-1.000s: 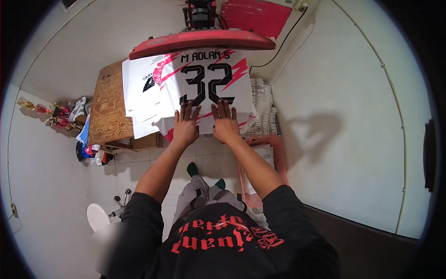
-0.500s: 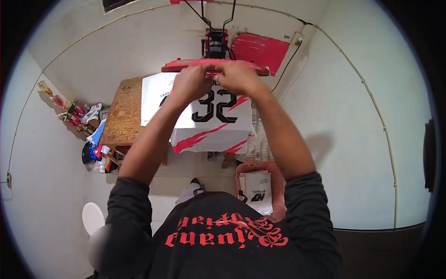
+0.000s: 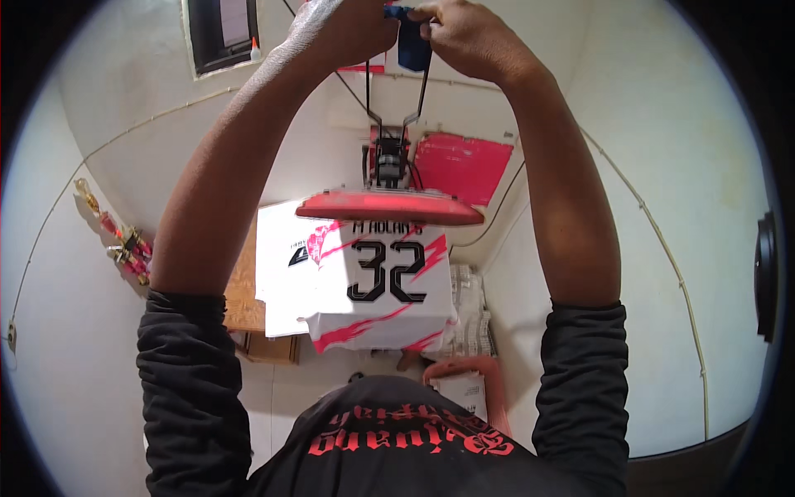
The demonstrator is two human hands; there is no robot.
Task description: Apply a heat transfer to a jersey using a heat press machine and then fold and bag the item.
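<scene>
Both of my arms reach up to the top of the view, to the handle (image 3: 423,93) of a heat press. My left hand (image 3: 348,33) is closed round the handle's upper end. My right hand (image 3: 472,37) is closed at the same bar, fingers curled against a dark blue cloth (image 3: 414,45) that hangs there between the hands. Below, the raised red press plate (image 3: 389,205) shows its front edge. Under it a white jersey (image 3: 373,319) with pink streaks and black lettering and numerals lies spread, partly hidden by the plate at its far end.
Left of the jersey are a white printed sheet (image 3: 277,282) and a wooden table (image 3: 243,286). A pink basket (image 3: 494,385) with packages stands on the floor, near stacked wrapped bundles (image 3: 470,306). Trophies (image 3: 124,244) stand at the left wall. A cable (image 3: 489,232) runs behind the press.
My hands have left the front edge of the red plate and gone up to the handle with the blue cloth. The view has tilted upward, so the press and jersey appear lower.
</scene>
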